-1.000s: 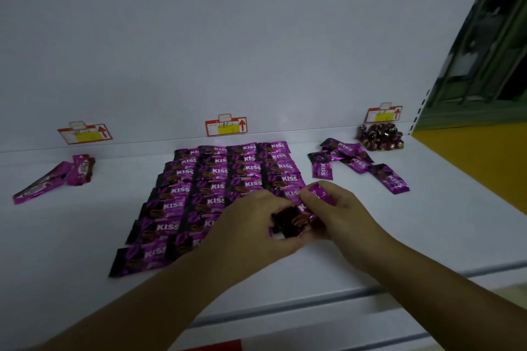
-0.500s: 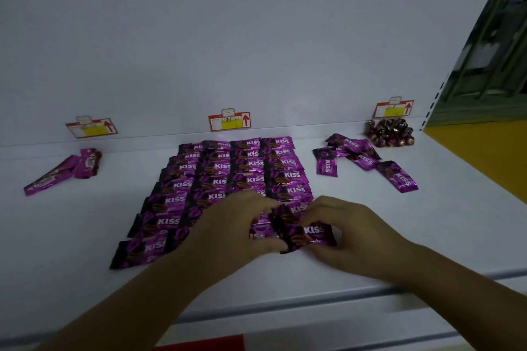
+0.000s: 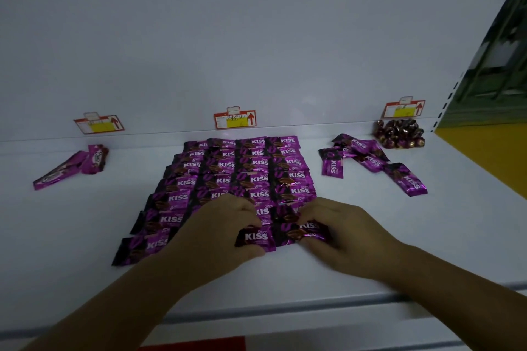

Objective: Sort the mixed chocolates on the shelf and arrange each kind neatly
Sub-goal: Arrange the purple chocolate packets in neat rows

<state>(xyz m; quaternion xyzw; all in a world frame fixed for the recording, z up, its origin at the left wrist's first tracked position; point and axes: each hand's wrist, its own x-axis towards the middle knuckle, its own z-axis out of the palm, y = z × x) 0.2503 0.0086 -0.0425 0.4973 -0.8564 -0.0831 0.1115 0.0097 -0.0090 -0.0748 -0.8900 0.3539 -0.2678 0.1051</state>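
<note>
the left hand now pinches a newly bared kiss packet at the front edge of the grid. the right hand still pinches the neighbour packet.

3 price labels; 4 columns of KISS packets; 1 heap of brown-wrapped chocolates, too small to count; 2 loose clusters of purple packets, 1 each side.

This is a shop: a white metal display shelf carries three red-and-yellow paper price tags clipped along its back edge; purple foil-wrapped Kiss chocolate packets lie beneath them in rows.
</note>
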